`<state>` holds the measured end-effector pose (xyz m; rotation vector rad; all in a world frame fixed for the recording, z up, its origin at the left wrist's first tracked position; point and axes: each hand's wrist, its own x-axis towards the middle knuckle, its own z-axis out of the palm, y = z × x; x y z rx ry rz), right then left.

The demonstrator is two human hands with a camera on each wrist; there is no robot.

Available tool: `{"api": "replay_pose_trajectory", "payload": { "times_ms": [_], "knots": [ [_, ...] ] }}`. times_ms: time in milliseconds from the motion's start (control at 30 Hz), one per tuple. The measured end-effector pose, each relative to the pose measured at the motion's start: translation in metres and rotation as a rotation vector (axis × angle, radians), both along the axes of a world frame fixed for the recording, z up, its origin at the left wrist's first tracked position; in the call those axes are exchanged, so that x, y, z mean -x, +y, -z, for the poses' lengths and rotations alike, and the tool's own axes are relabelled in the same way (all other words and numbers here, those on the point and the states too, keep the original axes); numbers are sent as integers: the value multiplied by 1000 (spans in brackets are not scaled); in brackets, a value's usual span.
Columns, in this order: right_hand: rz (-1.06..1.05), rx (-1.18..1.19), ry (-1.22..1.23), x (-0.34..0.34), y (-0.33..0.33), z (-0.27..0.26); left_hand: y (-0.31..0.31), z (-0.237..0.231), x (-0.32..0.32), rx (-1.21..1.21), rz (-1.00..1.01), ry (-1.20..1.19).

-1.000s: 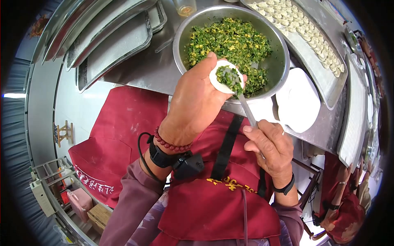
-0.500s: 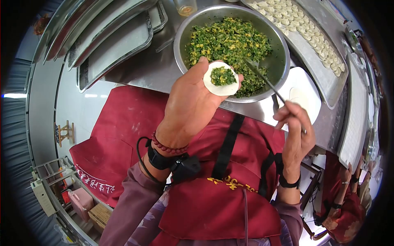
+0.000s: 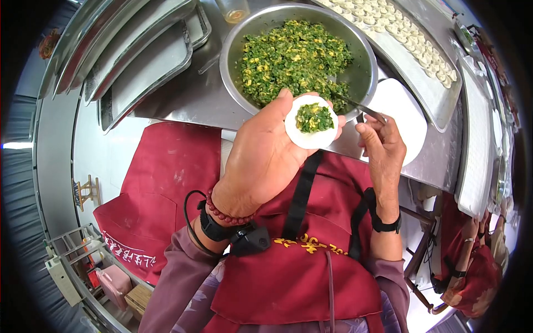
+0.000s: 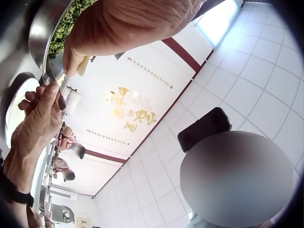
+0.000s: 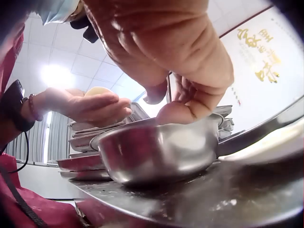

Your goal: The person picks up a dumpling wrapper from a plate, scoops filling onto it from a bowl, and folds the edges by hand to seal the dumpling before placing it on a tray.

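My left hand is palm up, carrying a round dough wrapper on its outstretched fingers. A mound of chopped green and yellow filling sits in the wrapper's middle. With thumb and fingers my right hand pinches a thin metal filling spatula, its far end hidden past the left fingertips, at the bowl. Most of the loose filling lies in a steel bowl just beyond both hands. In the right wrist view the left hand shows the wrapper's pale edge above its fingers.
A white board lies right of the bowl. Further right, a metal tray bears rows of small folded dumplings. Stacked metal trays stand at the left, and a glass stands behind the bowl.
The spatula first pressed filling onto the wrapper, then lifted off to the bowl's right side. Now the right hand is lower and closer to the left hand, which has shifted slightly right.
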<state>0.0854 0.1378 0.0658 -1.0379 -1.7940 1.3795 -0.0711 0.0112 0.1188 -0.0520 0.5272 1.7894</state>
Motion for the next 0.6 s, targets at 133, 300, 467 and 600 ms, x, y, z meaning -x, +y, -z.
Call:
{"api": "replay_pose_trajectory", "payload": {
  "times_ms": [133, 300, 467, 600],
  "knots": [
    [-55, -132, 62, -20, -16, 2, 0, 1, -11, 14, 56, -39],
    [-209, -571, 194, -15, -23, -14, -1, 6, -23, -1, 111, -51],
    [-221, -570, 182, -17, -23, -16, -1, 7, -29, -22, 143, -30],
    [-206, -600, 213, -19, -20, -10, 1, 10, -34, -35, 166, 78]
  ]
}}
